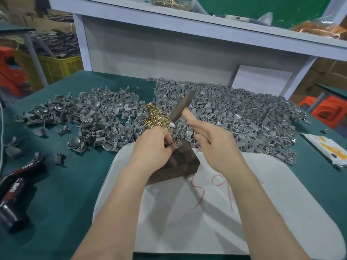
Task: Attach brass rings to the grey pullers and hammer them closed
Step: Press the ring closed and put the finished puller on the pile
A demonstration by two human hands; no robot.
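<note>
One grey puller point(178, 145) sits pinched in your left grip point(152, 145) atop the dark block point(180, 164); your right grip point(212, 139) clasps the hammer point(183, 106), head raised beyond it, handle running back toward you.

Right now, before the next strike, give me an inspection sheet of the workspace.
Surface: green table cover, white pad under a dark block.
Job's things: grey pullers in two heaps, brass rings between them, hammer raised.
Clutter: black TAPER tool left, white packet right.
Hands: left hand pinches a puller on the block; right hand grips the hammer handle.
Cables: white cord at the left edge.
Surroundings: yellow crate, orange stools, shelf behind.
</note>
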